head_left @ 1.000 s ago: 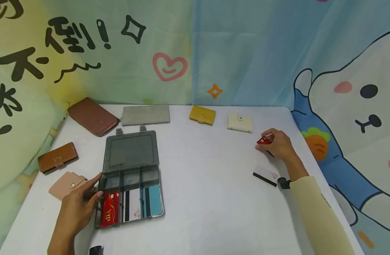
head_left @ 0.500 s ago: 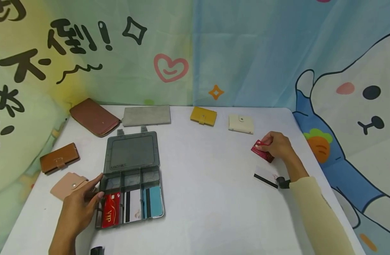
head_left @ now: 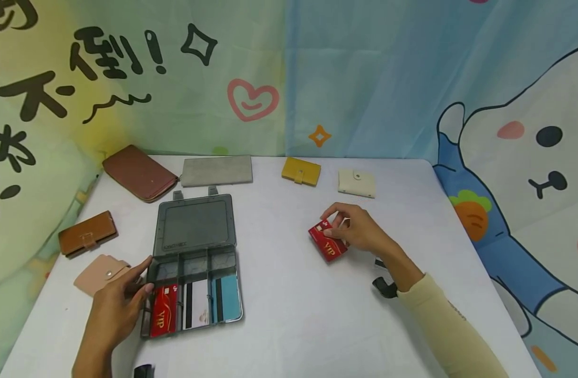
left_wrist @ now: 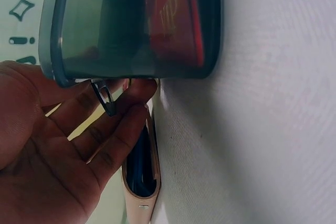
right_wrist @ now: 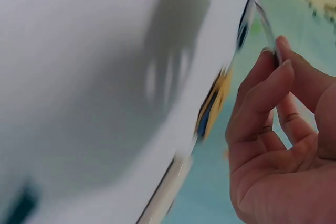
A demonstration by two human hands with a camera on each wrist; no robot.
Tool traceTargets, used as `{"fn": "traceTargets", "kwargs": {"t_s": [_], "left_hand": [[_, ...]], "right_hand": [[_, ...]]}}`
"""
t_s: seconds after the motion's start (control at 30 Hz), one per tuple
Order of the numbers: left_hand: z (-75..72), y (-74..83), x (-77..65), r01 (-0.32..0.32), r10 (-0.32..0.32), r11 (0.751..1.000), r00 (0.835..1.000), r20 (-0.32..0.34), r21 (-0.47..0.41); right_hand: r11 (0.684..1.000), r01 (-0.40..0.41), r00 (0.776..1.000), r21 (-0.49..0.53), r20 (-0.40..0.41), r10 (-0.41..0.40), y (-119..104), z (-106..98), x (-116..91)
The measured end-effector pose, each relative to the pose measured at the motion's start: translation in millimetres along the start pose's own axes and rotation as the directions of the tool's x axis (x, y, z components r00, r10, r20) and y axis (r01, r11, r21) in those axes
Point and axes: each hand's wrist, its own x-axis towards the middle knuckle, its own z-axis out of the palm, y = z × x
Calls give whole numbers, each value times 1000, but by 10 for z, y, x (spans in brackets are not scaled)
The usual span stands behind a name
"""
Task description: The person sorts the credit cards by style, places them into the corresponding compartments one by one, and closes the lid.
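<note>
Between thumb and fingertips, my right hand [head_left: 357, 228] pinches a red VIP card [head_left: 328, 245] above the table; the right wrist view shows the card edge-on. My left hand [head_left: 111, 310] rests at the left side of a grey card box [head_left: 196, 223], fingers touching its wall beside a latch [left_wrist: 105, 98]. The box's lid lies open away from me. Its front row has another red VIP card [head_left: 164, 312], a white card [head_left: 201, 302] with a black stripe and a teal card [head_left: 229, 298]. The back compartments show no cards. A striped card [head_left: 380, 263] lies mostly hidden under my right forearm.
Around the box lie a pink wallet [head_left: 100, 274], a brown wallet [head_left: 88, 234], a dark red wallet [head_left: 138, 173] and a grey wallet [head_left: 217, 171]. A yellow wallet [head_left: 300, 171] and a cream wallet [head_left: 357, 183] sit along the back edge. A printed curtain [head_left: 364, 79] hangs behind.
My right hand has moved left with the red card, which was at the table's right side. More of the card's face shows now. My left hand has stayed at the box.
</note>
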Motion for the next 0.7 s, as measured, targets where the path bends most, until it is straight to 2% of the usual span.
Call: {"fn": "traceTargets", "kwargs": {"t_s": [0.27,0.43,0.7], "left_hand": [[1,1,-2,4,-4,1000,1000,4,5],[9,7,-3,10,-10,1000,1000,10,13],[6,6,-6,7,-7,1000,1000,10,31]], "right_hand": [[979,96,980,181,154,-125,-463,757,40],[959,121,967,258,188,-173,-749,1210,51],[901,126,949,414,215,-232,-1238,1841,34]]}}
